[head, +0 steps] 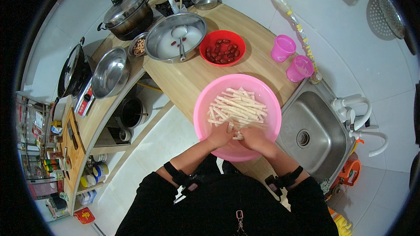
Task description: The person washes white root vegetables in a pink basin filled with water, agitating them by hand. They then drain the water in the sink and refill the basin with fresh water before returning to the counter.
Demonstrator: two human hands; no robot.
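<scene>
A large pink plastic basin [199, 118] stands before me at the front of the wooden counter. In it lies a loose heap of pale, rough food sticks [239, 105], which look wet. My left hand [220, 135] reaches into the near side of the basin, its fingers among the sticks. Close beside it, my right hand [254, 138] is also down in the heap. Motion blurs the fingertips and the nearest sticks, so I cannot tell whether either hand grips any. A red bowl [242, 44] of dark red dates [223, 50] sits behind the basin.
The steel sink [315, 111] with white taps [352, 111] adjoins on the right. Two pink cups [283, 48] stand behind it. Further left are a steel basin [157, 36] of cloudy liquid with a ladle [179, 32], a bowl of peanuts [139, 46], and a lidded pot [129, 16].
</scene>
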